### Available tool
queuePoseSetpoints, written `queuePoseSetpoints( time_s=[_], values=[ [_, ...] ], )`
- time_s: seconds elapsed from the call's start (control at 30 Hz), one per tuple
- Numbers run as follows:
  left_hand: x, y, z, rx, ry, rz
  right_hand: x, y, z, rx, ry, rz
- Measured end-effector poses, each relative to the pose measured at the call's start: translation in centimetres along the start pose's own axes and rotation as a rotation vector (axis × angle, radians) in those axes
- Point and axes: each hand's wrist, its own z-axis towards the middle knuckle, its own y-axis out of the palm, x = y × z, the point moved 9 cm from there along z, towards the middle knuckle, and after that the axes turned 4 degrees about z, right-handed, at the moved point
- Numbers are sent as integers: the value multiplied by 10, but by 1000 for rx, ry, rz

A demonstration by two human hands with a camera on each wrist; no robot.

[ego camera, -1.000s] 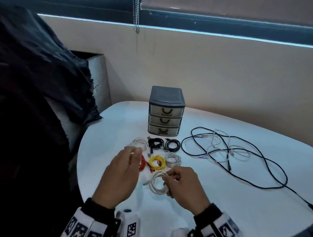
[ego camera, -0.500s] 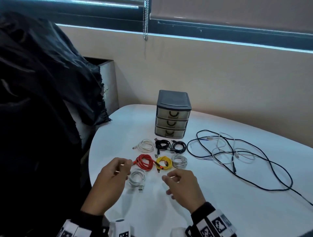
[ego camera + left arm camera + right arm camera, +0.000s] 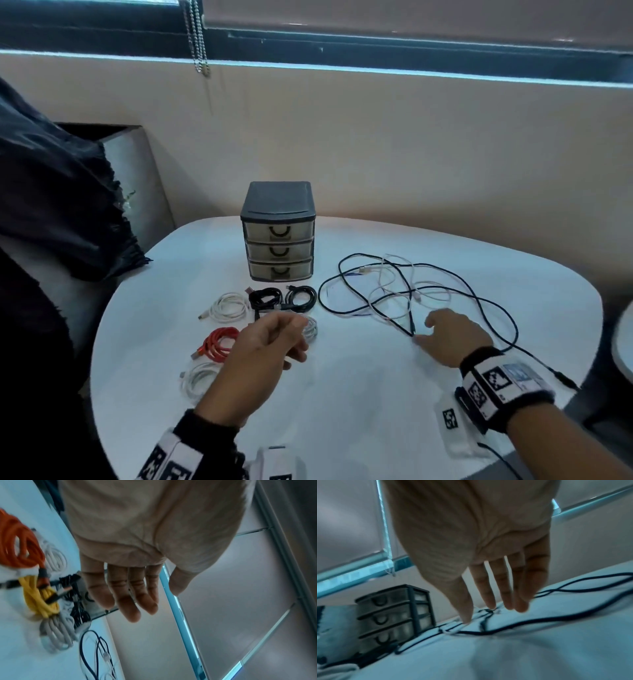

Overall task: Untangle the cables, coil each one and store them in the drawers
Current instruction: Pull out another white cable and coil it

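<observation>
The grey three-drawer unit stands at the back of the white table with all drawers closed. In front of it lie coiled cables: white, two black, red, white, grey and yellow. A tangle of black and white cables spreads to the right. My left hand hovers over the coils, fingers relaxed, holding nothing. My right hand reaches into the tangle with straight fingers; whether it touches is unclear.
Dark cloth hangs at the left beside a grey box. A wall and window sill run behind the table, with a bead chain hanging. The black cable trails off the table's right edge.
Both hands let go of the white coil, which now lies at the front left. My right hand moved right to the tangle. The left hand stays near the coils.
</observation>
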Motion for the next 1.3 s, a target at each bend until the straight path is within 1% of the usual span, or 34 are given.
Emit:
queuePoseSetpoints(
  time_s=[0.07, 0.1, 0.17, 0.23, 0.27, 0.33, 0.4, 0.5, 0.57, 0.67, 0.7, 0.77, 0.9, 0.97, 1.03, 1.1, 1.17, 1.23, 1.3],
  values=[
    [2, 17, 4, -40, -11, 3, 8, 10, -2, -89, -44, -55],
    [2, 25, 5, -62, -16, 13, 7, 13, -2, -110, -80, -21],
    [1, 40, 6, -102, -25, 39, 3, 14, -2, -136, -126, 138],
    [-2, 51, 5, -127, -29, 66, -2, 7, 4, -134, -143, 229],
    [-4, 56, 5, -134, -29, 77, -3, -1, 9, -94, -155, 228],
    [-5, 61, 5, -136, -31, 96, -5, -22, 26, 19, -153, 193],
    [-6, 62, 8, -135, -36, 104, 0, -41, 46, 112, -99, 175],
    [-5, 60, 14, -129, -33, 104, 3, -56, 72, 183, -27, 132],
    [-5, 57, 18, -121, -33, 95, 1, -54, 85, 169, -10, 68],
    [-7, 57, 22, -125, -45, 83, -8, -34, 98, 63, -58, -124],
    [-9, 58, 23, -131, -47, 86, -9, -30, 100, 54, -65, -163],
    [-12, 61, 22, -147, -54, 93, -9, -33, 101, 93, -63, -184],
    [-16, 64, 16, -173, -53, 97, -2, -70, 98, 220, -46, 10],
    [-14, 63, 11, -176, -48, 87, -4, -101, 92, 290, -82, 77],
    [-10, 60, 6, -179, -41, 74, -9, -143, 78, 393, -123, 151],
    [-4, 58, 0, -180, -29, 59, -16, -187, 60, 482, -159, 327],
    [4, 55, -7, -177, -11, 48, -24, -230, 36, 570, -194, 565],
    [13, 52, -15, -172, 10, 22, -35, -269, 4, 666, -252, 839],
    [22, 50, -22, -173, 32, -19, -50, -300, -36, 753, -333, 998]
  ],
)
